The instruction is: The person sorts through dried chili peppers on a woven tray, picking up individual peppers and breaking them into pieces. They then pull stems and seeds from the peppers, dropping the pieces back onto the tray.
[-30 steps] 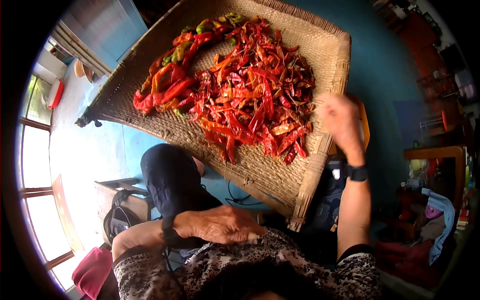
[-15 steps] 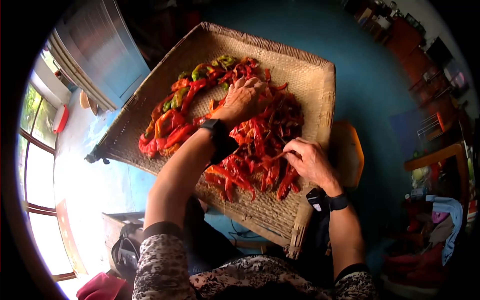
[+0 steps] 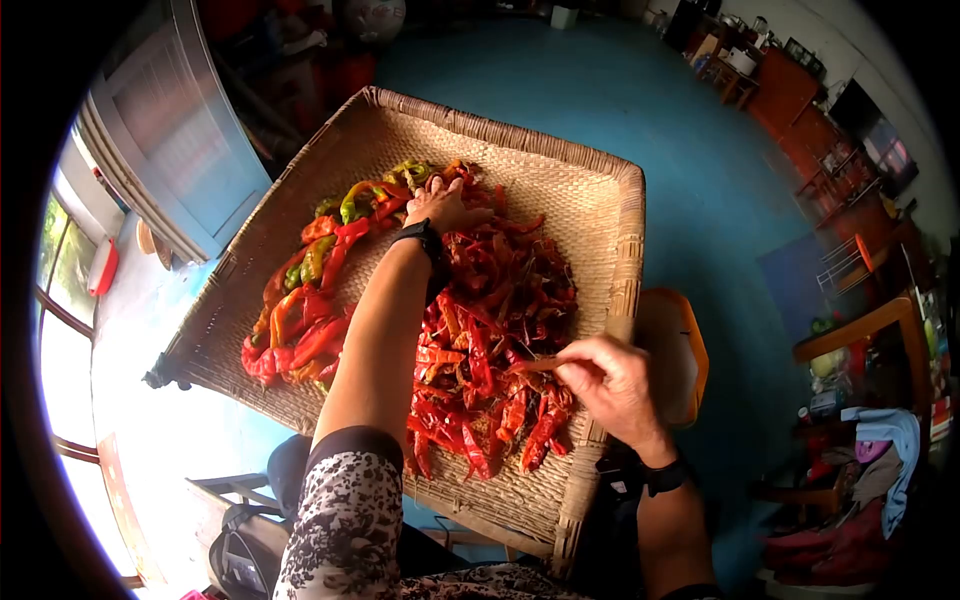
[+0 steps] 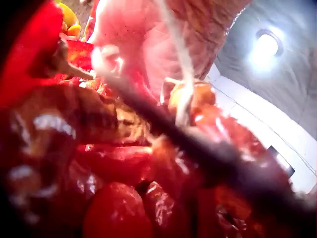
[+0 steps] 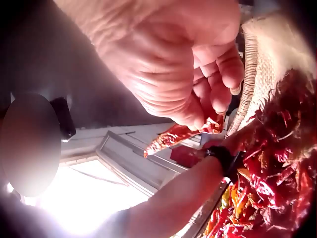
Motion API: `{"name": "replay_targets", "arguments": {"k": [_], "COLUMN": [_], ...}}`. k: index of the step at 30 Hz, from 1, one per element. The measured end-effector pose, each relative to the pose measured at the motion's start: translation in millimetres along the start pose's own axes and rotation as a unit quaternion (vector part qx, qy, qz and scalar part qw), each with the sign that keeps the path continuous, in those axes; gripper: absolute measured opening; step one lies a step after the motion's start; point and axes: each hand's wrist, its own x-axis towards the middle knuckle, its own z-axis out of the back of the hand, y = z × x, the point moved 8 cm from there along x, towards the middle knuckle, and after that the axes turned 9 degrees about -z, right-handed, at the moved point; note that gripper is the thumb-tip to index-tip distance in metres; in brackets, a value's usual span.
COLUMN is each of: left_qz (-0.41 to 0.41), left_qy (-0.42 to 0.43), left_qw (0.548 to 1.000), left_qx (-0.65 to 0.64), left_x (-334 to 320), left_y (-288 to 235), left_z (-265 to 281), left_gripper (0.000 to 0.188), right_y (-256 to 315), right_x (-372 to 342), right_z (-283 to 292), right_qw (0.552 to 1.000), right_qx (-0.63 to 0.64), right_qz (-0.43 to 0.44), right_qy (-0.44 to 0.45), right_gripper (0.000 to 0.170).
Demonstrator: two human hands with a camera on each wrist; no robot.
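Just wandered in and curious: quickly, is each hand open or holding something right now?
Left hand: open, fingers spread over the pile of peppers.
Right hand: closed, pinching one shrivelled red pepper.

Windows [image 3: 65,385]: Daylight pours in from the left of the head view, bleaching them and the nearby floor [image 3: 180,375] to white.
Basket [image 3: 585,200]: Warm light falls on its right wall, deeper shade along the left.
Far furniture [image 3: 785,95]: Dim, bent along the curved, black-cornered edge of the fisheye picture.
Ceiling lamp [image 4: 268,45]: Glares white at the left wrist view's upper right.
Peppers [image 4: 116,210]: Glossy with highlights behind a dark, out-of-focus stem [image 4: 198,146].
Bright opening [image 5: 81,198]: Flares at the right wrist view's lower left, hazing its surroundings.
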Motion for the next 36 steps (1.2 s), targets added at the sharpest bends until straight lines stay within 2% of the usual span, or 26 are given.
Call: {"name": "replay_targets", "arguments": {"k": [1, 3, 4, 6, 7, 9, 13, 14, 15, 17, 19, 20, 21, 23, 24, 25, 27, 29, 30, 31, 33, 35, 36], "left_qz": [-0.001, -0.008, -0.008, -0.159, -0.158, -0.295, -0.277, -0.333, -0.336, -0.387, -0.449, -0.469, -0.467, -0.474, -0.469, -0.467, -0.47, -0.476, -0.485, -0.492, -0.486, -0.514, -0.516], "left_qy": [0.001, 0.068, 0.071, 0.104, 0.107, 0.115, 0.095, 0.054, 0.047, -0.029, -0.08, -0.114, -0.104, -0.146, -0.155, -0.156, -0.176, -0.172, -0.194, -0.214, -0.205, -0.157, -0.156], "left_qw": [1.0, 0.998, 0.997, 0.981, 0.981, 0.934, 0.932, 0.923, 0.928, 0.919, 0.888, 0.876, 0.878, 0.868, 0.869, 0.87, 0.864, 0.862, 0.853, 0.844, 0.849, 0.843, 0.842], "left_qx": [-0.001, 0.014, 0.014, -0.026, -0.025, -0.163, -0.213, -0.184, -0.151, -0.064, -0.06, 0.015, 0.015, 0.02, 0.014, 0.013, -0.03, -0.038, -0.016, 0.004, 0.01, 0.006, -0.001], "left_x": [1, -4, 6, 25, 26, 11, -57, -70, -97, -139, -187, -206, -221, -245, -251, -251, -252, -255, -259, -263, -265, -269, -270], "left_y": [-2, -10, -4, -11, -8, -40, -84, -94, -106, -123, -133, -133, -132, -123, -119, -117, -116, -120, -123, -126, -128, -135, -136], "left_z": [3, 0, -9, -31, -35, -30, -3, -1, 11, 25, 33, 27, 24, 23, 24, 23, 25, 29, 30, 29, 24, 22, 22], "left_gripper": [0.085, 0.07, 0.07, 0.053, 0.053, 0.044, 0.037, 0.034, 0.032, 0.02, 0.018, 0.017, 0.015, 0.014, 0.015, 0.015, 0.018, 0.02, 0.021, 0.022, 0.024, 0.027, 0.029], "right_y": [-9, -21, -31, -40, -46, -57, -80, -87, -91, -105, -123, -128, -134, -146, -144, -146, -110, -72, -47, -28, -14, -2, -5], "right_x": [0, 4, 4, 6, 7, 6, 4, 4, 4, 3, -2, -5, -6, -11, -12, -11, 1, 13, 16, 16, 15, 15, 17], "right_z": [8, 27, 39, 61, 71, 88, 107, 111, 114, 125, 139, 143, 146, 152, 150, 147, 120, 69, 41, 14, -18, -35, -38], "right_qw": [0.999, 0.974, 0.974, 0.964, 0.955, 0.94, 0.939, 0.945, 0.95, 0.944, 0.931, 0.924, 0.924, 0.877, 0.855, 0.855, 0.908, 0.97, 0.984, 0.993, 0.997, 0.984, 0.982], "right_qx": [0.028, 0.203, 0.193, 0.199, 0.221, 0.233, 0.158, 0.118, 0.077, 0.059, -0.056, -0.091, -0.091, -0.255, -0.316, -0.318, -0.254, -0.123, -0.106, -0.089, -0.075, -0.127, -0.14], "right_qz": [-0.015, -0.046, -0.057, -0.096, -0.091, -0.081, -0.109, -0.111, -0.112, -0.134, -0.133, -0.145, -0.143, -0.224, -0.214, -0.212, -0.088, -0.019, -0.024, -0.031, -0.035, 0.124, 0.126], "right_qy": [-0.022, -0.083, -0.105, -0.147, -0.176, -0.236, -0.285, -0.283, -0.281, -0.296, -0.336, -0.343, -0.342, -0.34, -0.351, -0.35, -0.322, -0.21, -0.14, -0.07, -0.003, -0.027, -0.027], "right_gripper": [0.006, 0.006, 0.007, 0.012, 0.015, 0.016, 0.018, 0.018, 0.018, 0.019, 0.02, 0.018, 0.018, 0.016, 0.018, 0.018, 0.023, 0.024, 0.023, 0.023, 0.027, 0.028, 0.028]}}
